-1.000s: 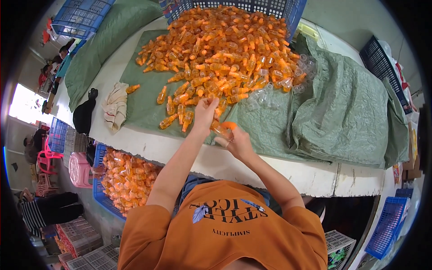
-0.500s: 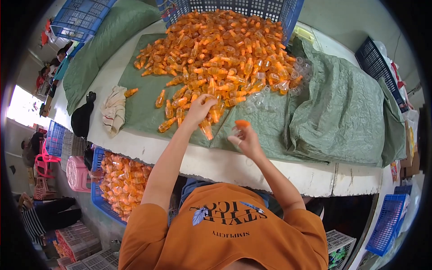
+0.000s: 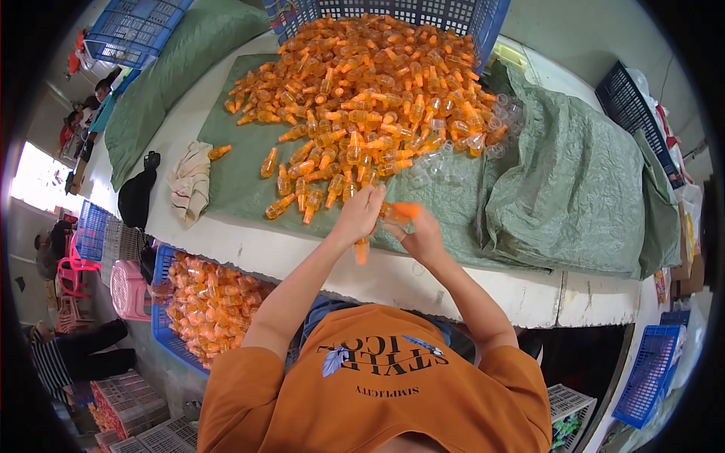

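Note:
A heap of small orange bottles [image 3: 377, 90] with tapered orange tips lies on a green woven sheet [image 3: 242, 174] over the table. Just in front of its near edge my two hands meet. My left hand [image 3: 361, 217] is closed on a small orange bottle [image 3: 362, 251], whose tip points down toward me. My right hand [image 3: 424, 240], close beside it, is closed on another orange-tipped bottle [image 3: 406, 211], slightly blurred. The fingers partly hide both bottles. Loose clear plastic caps [image 3: 442, 167] lie at the heap's right side.
Behind the heap stands a blue crate [image 3: 489, 34]. Folded green sacking [image 3: 566, 196] covers the table's right side; a cloth [image 3: 191, 183] lies left. Below the table edge, left, a blue basket [image 3: 162, 328] holds more orange bottles. A pink stool [image 3: 130, 291] stands beyond.
My left hand has come away from the heap, toward me and to the right, with a bottle. It now meets my right hand, which has stayed nearly in place.

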Tool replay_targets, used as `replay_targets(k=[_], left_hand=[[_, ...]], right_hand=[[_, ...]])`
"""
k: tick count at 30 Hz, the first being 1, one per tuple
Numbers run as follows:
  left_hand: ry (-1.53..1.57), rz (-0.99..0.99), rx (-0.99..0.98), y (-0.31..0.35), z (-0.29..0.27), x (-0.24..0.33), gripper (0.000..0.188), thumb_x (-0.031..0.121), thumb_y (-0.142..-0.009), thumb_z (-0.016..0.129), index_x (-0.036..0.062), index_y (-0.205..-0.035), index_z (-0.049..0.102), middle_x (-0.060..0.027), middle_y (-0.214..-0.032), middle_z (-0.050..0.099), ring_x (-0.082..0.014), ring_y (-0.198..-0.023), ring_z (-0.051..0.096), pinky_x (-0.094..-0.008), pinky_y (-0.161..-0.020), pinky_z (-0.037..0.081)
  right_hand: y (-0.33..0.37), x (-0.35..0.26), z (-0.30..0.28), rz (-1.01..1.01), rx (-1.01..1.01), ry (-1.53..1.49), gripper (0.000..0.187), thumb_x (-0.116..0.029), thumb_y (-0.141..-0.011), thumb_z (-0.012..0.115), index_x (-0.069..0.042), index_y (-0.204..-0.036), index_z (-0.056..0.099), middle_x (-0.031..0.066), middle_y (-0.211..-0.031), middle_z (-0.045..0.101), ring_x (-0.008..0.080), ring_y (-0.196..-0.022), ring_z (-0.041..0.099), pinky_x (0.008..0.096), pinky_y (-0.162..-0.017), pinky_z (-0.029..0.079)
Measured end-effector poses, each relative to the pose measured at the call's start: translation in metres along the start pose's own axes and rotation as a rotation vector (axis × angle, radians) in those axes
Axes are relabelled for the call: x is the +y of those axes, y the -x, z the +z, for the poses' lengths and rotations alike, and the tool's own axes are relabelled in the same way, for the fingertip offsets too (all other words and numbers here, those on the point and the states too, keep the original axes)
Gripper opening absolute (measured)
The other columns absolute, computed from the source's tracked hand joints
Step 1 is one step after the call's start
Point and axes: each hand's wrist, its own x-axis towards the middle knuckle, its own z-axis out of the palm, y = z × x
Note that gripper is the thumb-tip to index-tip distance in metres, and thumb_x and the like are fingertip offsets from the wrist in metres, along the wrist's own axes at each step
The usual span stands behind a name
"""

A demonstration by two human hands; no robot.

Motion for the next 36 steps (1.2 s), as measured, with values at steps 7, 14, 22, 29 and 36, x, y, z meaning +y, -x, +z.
replay_targets(k=[7,14,22,29,36], left_hand=[[-0.420,0.570,0.233,0.012,0.005,-0.002,0.033,0.031,-0.091,0.042,0.0010,-0.078,0.044,-0.0128,-0.058,0.046,-0.0267,-0.047,0.047,-0.0380,-0.048,0.039],[0.020,0.147,0.107,0.014,-0.001,0.004,0.027,0.028,-0.088,0.047,0.0019,-0.079,0.047,-0.0128,-0.058,0.052,-0.0240,-0.049,0.053,-0.0361,-0.049,0.041],[0.367,0.206,0.193,0.014,0.008,0.001,0.027,0.024,-0.090,0.043,0.0059,-0.070,0.043,-0.0011,-0.054,0.045,-0.0096,-0.041,0.043,-0.0240,-0.039,0.035],[0.757,0.190,0.395,0.021,-0.010,-0.011,0.021,0.019,-0.088,0.043,0.0067,-0.071,0.047,-0.0009,-0.055,0.044,-0.0082,-0.042,0.042,-0.0226,-0.038,0.035],[-0.228,0.444,0.630,0.082,-0.098,-0.063,0.020,0.020,-0.084,0.047,0.0009,-0.078,0.050,-0.0088,-0.067,0.051,-0.0187,-0.067,0.054,-0.0339,-0.059,0.043]], right_hand=[[0.007,0.010,0.008,1.064,-0.154,-1.320,0.031,-0.011,-0.075,0.069,-0.002,-0.098,0.051,0.0087,-0.086,0.060,0.0158,-0.073,0.059,0.0272,-0.060,0.048],[-0.002,-0.018,0.010,0.557,0.045,-0.647,0.030,-0.013,-0.077,0.067,-0.001,-0.099,0.049,0.0069,-0.081,0.059,0.0131,-0.073,0.058,0.0244,-0.061,0.048],[-0.002,-0.020,0.015,0.710,0.020,-0.900,0.033,-0.012,-0.079,0.065,-0.001,-0.104,0.046,0.0068,-0.088,0.058,0.0131,-0.074,0.056,0.0258,-0.063,0.047],[0.022,-0.043,0.042,0.876,-0.320,-1.045,0.031,-0.022,-0.083,0.060,-0.003,-0.104,0.046,0.0091,-0.081,0.059,0.0125,-0.067,0.057,0.0257,-0.057,0.048],[0.017,-0.042,0.046,0.663,-0.701,-0.755,0.042,-0.032,-0.084,0.056,-0.006,-0.116,0.046,0.0090,-0.084,0.060,0.0195,-0.073,0.060,0.0320,-0.064,0.048]])
